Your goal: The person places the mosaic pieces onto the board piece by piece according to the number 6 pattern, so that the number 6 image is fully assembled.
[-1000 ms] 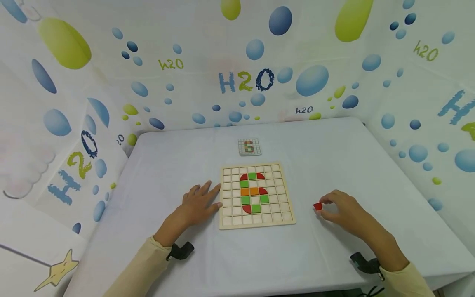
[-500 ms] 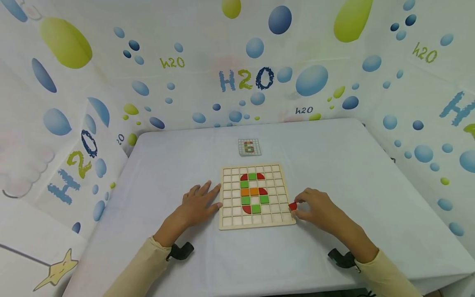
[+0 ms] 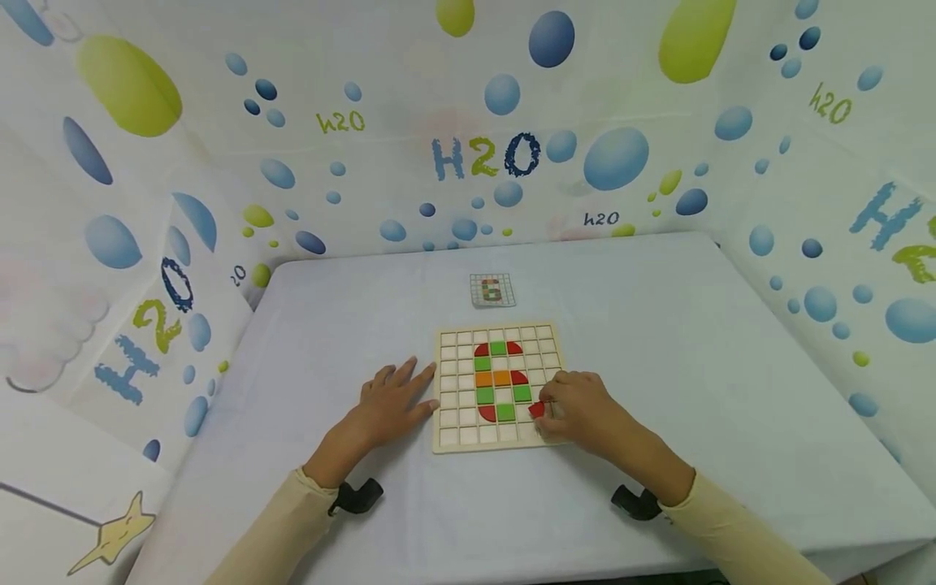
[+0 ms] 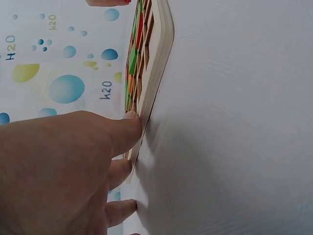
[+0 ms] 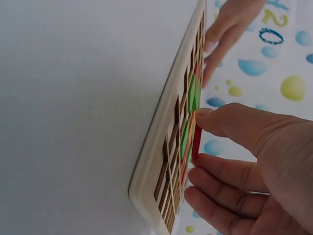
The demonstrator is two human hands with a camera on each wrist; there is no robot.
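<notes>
A wooden grid board (image 3: 457,445) lies on the table, with red, green and orange tiles set in its squares in the shape of a 6. My left hand (image 3: 391,404) rests at the board's left edge, fingers spread; in the left wrist view the thumb (image 4: 128,131) touches the frame. Over the board's lower right part, my right hand (image 3: 585,413) pinches a red tile (image 3: 537,409) with one rounded side. The right wrist view shows that red tile (image 5: 196,142) edge-on between thumb and fingertip, close over the grid.
Behind the board lies a small card (image 3: 492,290) printed with a coloured 6 on a grid. A white cloth (image 3: 351,301) covers the table. Walls patterned with blue and green drops stand at the back and both sides.
My right hand has moved left with the red tile, from the cloth right of the board to over the board's lower right squares. My left hand has stayed in place.
</notes>
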